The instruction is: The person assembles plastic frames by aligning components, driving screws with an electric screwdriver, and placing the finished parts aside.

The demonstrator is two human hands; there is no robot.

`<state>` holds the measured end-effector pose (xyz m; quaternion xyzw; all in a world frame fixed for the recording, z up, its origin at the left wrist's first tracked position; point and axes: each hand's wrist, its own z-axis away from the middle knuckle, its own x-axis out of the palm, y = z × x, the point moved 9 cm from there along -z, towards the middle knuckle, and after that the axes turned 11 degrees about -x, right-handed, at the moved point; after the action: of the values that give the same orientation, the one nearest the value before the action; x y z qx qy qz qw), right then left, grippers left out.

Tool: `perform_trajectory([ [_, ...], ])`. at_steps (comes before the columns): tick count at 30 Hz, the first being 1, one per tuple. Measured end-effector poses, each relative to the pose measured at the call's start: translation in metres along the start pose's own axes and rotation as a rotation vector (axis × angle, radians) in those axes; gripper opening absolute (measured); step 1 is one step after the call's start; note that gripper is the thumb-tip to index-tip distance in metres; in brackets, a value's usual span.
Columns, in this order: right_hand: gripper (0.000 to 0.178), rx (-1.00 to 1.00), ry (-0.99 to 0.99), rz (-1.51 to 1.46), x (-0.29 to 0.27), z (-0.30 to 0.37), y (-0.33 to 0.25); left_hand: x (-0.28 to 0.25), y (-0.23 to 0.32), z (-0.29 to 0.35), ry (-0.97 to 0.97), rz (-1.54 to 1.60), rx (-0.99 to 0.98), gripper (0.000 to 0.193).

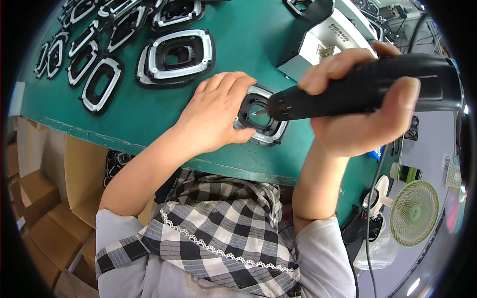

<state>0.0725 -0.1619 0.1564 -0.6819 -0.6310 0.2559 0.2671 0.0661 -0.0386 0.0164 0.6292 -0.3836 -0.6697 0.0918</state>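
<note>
LH + RH both busy. Left hand (216,111) is clamped on the black-and-silver rounded plastic frame (266,137): fingers over its far left side, thumb on its near left side, frame pinched btwn them. Frame lies on the green tabletop (243,30), just right of the palm, its right half sticking out past the grip.

Right hand (353,114) is wrapped round the thick black cylindrical power screwdriver (387,87), fingers over the far side, thumb along the near side. Driver is tilted, nose pointing left at the frame. Slim metal bit (261,112) shows over the frame's center opening (can't tell if it touches anything, depth unclear from this angle).

Edges: worn front table edge (233,172) is near the frame, w/ a strip of green btwn. Room: green surface left of LH, also a gap btwn LH and the stacked pair of black-and-white rounded frames (181,54). More black-and-white loose frames (102,87) crowd the far left. White-and-black boxy machine (318,44) sits beyond RH, close to the driver, so tighter that side. Thin black cable (368,223) hangs right of the R forearm.
</note>
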Motion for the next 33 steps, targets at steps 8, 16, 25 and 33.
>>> perform_trajectory([
  [8,0.064,-0.113,-0.056,0.162,0.030,0.016,0.008,-0.001,0.002,0.002,0.074,-0.067,0.036,0.078],
  [16,0.067,-0.136,-0.090,0.113,0.042,0.017,0.002,0.006,-0.005,-0.001,0.069,-0.004,0.030,0.077],
  [25,0.068,-0.131,-0.152,0.012,0.056,0.022,0.011,0.010,-0.013,-0.005,-0.030,0.223,-0.038,0.077],
  [33,0.072,-0.113,-0.202,0.033,0.056,0.026,0.012,0.007,-0.009,-0.001,0.058,-0.003,0.022,0.077],
])
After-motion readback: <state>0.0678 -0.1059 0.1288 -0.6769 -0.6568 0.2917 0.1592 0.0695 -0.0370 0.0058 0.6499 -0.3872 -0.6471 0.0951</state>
